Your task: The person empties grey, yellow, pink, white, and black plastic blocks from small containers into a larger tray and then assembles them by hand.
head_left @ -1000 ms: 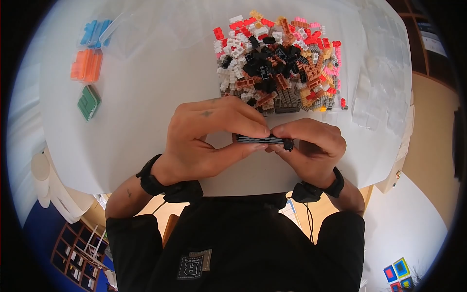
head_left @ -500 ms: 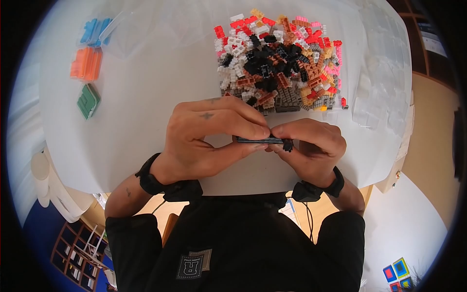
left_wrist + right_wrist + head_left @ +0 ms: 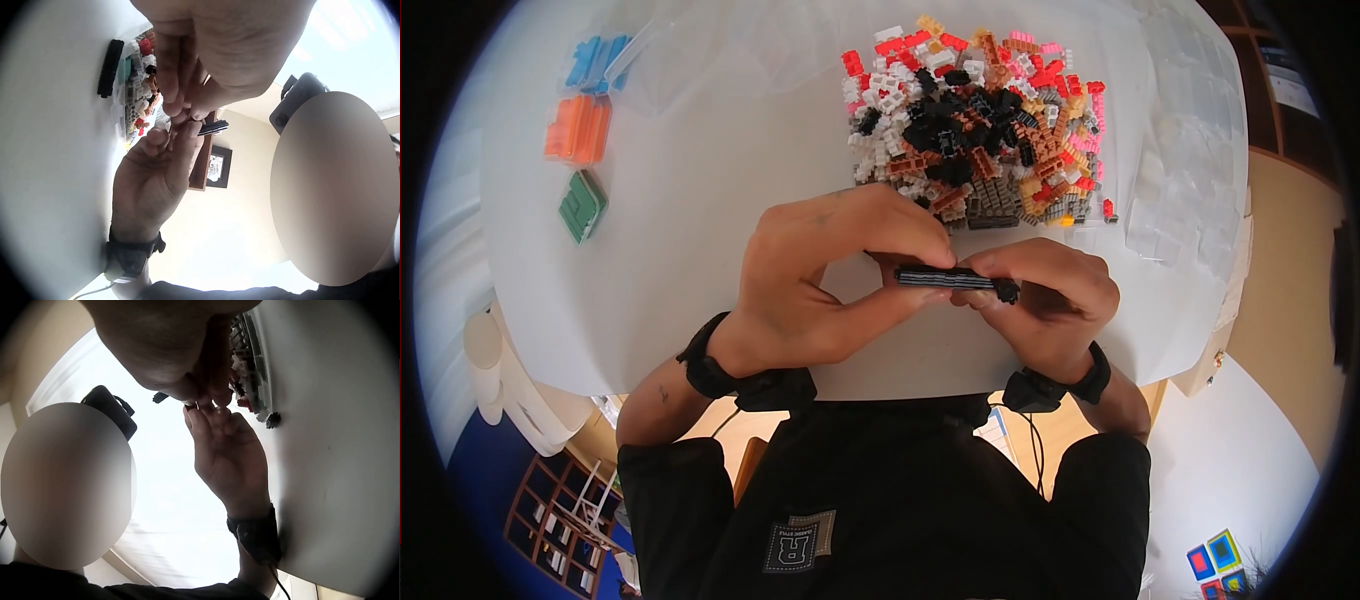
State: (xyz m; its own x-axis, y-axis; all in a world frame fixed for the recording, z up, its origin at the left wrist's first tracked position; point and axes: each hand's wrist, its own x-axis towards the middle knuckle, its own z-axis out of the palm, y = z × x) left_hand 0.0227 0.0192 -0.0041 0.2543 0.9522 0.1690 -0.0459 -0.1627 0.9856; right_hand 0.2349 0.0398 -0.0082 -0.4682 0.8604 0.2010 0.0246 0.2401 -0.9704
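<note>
A black layered bar of small bricks (image 3: pixel 945 278) lies level between the two hands, in front of the brick pile. The left hand (image 3: pixel 820 275) pinches its left and middle part between thumb and fingers. At its right part, the right hand (image 3: pixel 1050 295) grips with thumb and forefinger, and a dark knobbly end sticks out there. In the left wrist view a striped end of the bar (image 3: pixel 214 128) shows past the fingertips. The right wrist view shows a dark end (image 3: pixel 160 397) beside the fingers.
A heap of small mixed bricks (image 3: pixel 970 130) lies beyond the hands. Blue (image 3: pixel 597 66), orange (image 3: pixel 578 131) and green (image 3: pixel 582 207) pieces stand at the left. Clear plastic trays (image 3: pixel 1175 190) lie at the right. The left wrist view shows a separate black strip (image 3: pixel 110 68) on the table.
The bar has moved slightly right and up, and more of its striped side shows. The left fingers have lifted a little; the right hand has shifted slightly right.
</note>
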